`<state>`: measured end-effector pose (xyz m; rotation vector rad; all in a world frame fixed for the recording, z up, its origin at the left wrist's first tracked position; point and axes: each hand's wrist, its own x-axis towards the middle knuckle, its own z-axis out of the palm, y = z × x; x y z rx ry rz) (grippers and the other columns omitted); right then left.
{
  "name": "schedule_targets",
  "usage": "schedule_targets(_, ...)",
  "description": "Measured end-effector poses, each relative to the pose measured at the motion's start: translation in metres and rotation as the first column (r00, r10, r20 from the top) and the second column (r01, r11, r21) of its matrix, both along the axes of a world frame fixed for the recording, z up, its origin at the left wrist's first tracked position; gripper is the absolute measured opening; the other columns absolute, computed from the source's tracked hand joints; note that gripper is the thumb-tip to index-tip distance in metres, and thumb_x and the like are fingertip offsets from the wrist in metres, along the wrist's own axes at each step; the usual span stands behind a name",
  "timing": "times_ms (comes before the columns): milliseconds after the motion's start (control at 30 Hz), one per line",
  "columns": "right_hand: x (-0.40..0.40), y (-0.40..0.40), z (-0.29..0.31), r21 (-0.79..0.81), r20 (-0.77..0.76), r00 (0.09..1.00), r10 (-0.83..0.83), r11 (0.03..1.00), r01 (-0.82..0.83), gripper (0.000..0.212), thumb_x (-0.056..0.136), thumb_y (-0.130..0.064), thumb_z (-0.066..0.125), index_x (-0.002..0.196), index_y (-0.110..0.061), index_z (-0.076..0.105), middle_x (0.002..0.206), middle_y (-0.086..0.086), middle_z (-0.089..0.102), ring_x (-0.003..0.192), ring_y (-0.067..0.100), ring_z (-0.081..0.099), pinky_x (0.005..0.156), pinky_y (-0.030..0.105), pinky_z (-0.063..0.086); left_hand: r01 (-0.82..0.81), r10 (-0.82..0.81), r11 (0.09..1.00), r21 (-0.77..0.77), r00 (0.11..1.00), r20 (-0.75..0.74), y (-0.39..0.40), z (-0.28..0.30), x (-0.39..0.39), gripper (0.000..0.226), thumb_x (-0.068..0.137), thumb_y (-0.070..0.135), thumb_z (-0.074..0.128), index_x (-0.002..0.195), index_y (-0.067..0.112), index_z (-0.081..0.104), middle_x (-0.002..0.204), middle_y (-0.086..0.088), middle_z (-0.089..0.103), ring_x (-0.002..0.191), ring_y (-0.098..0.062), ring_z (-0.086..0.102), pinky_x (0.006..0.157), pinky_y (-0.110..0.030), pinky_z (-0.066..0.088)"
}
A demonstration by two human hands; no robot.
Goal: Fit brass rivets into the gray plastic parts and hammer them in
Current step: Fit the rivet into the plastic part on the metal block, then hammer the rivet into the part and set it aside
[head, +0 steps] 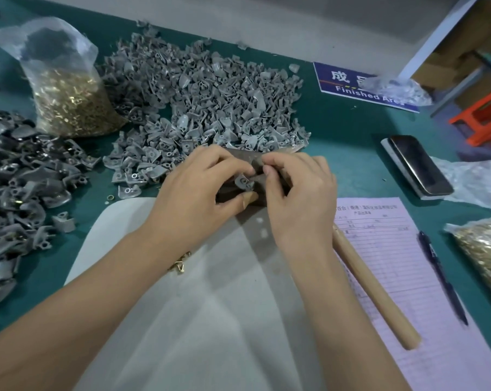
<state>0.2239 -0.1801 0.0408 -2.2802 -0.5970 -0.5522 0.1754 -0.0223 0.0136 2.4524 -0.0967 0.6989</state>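
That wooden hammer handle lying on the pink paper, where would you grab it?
Judging by its pose, grip the wooden handle near its free rounded end, coming from above with the right hand. The far end runs under that hand, and the pen lies alongside.

This is a small factory assembly bench, the hand-work kind. A green worktop [337,128] fills the frame, and across its upper middle sprawls a great heap of gray plastic parts [199,91], with a darker pile of parts [18,176] at the left edge. At upper left stands a clear bag of brass rivets [72,105]; a second bag [484,255] sits at the right edge. A blue sign [360,86] at upper right reads "Finished Area". A pink printed form [402,272] with a pen [441,277] on it lies at lower right, beside a wooden handle [374,289].
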Motion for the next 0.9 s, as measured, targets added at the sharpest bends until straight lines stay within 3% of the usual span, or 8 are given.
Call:
schedule_targets(133, 0.000, 0.000, 0.002, 0.008, 0.017, 0.999, -0.034, 0.999, 0.034, 0.012, 0.093, -0.017, 0.069, 0.100, -0.024, 0.075, 0.098, -0.011, 0.071, 0.097, 0.023, 0.059, 0.085, 0.043, 0.042, -0.001, 0.001, 0.999, 0.036, 1.000, 0.008, -0.001, 0.006, -0.002, 0.042, 0.081, 0.044, 0.074, 0.118, 0.025, 0.069, 0.103, 0.007, 0.054, 0.098, -0.015, 0.048, 0.075, -0.036, 0.045)
schedule_targets(300, 0.000, 0.002, 0.004, -0.013, 0.006, 0.999, -0.049, 0.999, 0.049, 0.011, 0.094, -0.019, 0.068, 0.101, -0.026, 0.075, 0.099, -0.011, 0.071, 0.097, 0.021, 0.058, 0.085, 0.042, 0.041, -0.001, -0.007, 0.968, 0.250, 1.000, 0.031, -0.006, 0.013, -0.002, 0.033, 0.084, 0.040, 0.065, 0.111, 0.022, 0.071, 0.089, 0.005, 0.059, 0.088, -0.022, 0.054, 0.071, -0.035, 0.045)
schedule_targets(500, 0.001, 0.002, 0.003, -0.030, -0.003, 0.998, -0.058, 0.998, 0.058, 0.008, 0.096, -0.024, 0.067, 0.100, -0.026, 0.074, 0.097, -0.012, 0.070, 0.096, 0.020, 0.057, 0.084, 0.040, 0.039, -0.018, 0.015, 0.978, 0.207, 1.000, 0.019, -0.003, 0.012, -0.003, 0.015, 0.087, 0.035, 0.069, 0.097, 0.024, 0.071, 0.094, 0.007, 0.062, 0.091, -0.021, 0.056, 0.071, -0.035, 0.044)
schedule_targets(900, -0.001, 0.004, 0.003, -0.024, -0.003, 0.999, -0.041, 0.999, 0.041, 0.013, 0.099, -0.033, 0.064, 0.096, -0.023, 0.072, 0.094, -0.011, 0.068, 0.092, 0.018, 0.053, 0.083, 0.036, 0.035, 0.013, -0.015, 0.986, 0.165, 1.000, 0.006, 0.001, 0.015, -0.003, 0.007, 0.090, 0.026, 0.067, 0.096, 0.022, 0.068, 0.090, 0.008, 0.057, 0.090, -0.018, 0.051, 0.070, -0.029, 0.038)
